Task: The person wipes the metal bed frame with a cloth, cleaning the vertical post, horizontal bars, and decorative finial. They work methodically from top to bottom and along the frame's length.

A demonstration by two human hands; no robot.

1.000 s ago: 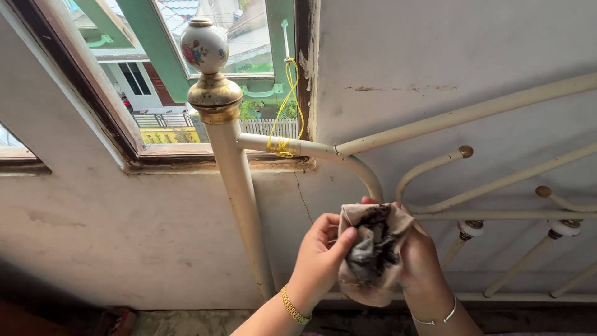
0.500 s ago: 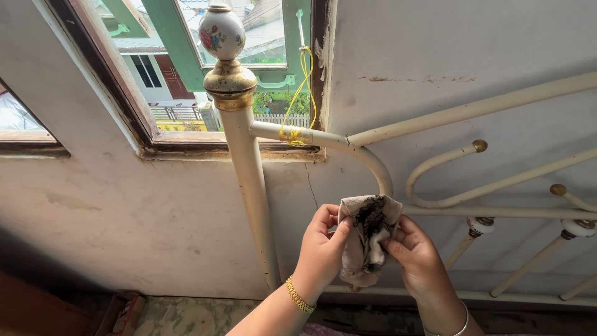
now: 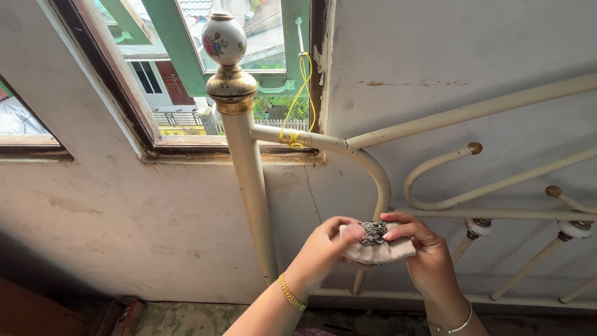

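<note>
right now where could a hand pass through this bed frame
Open gap between the cream metal post and the curved cream tube, above the hands. Crowded right of that: scrolls and knobbed spindles. Both hands pinch the dirty beige cloth.

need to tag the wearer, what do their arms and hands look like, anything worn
Both forearms are bare, no sleeves in view. The left hand has a gold link bracelet at the wrist; the right hand has a thin silver bangle. No gloves.

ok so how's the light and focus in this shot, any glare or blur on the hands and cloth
Head view: soft daylight from the window, the outdoors bright but not blown out; no glare on the cream bed frame; wall darkens toward the lower left; straight rails bow slightly toward the edges; left hand, right hand and dirty cloth look sharp.
</note>
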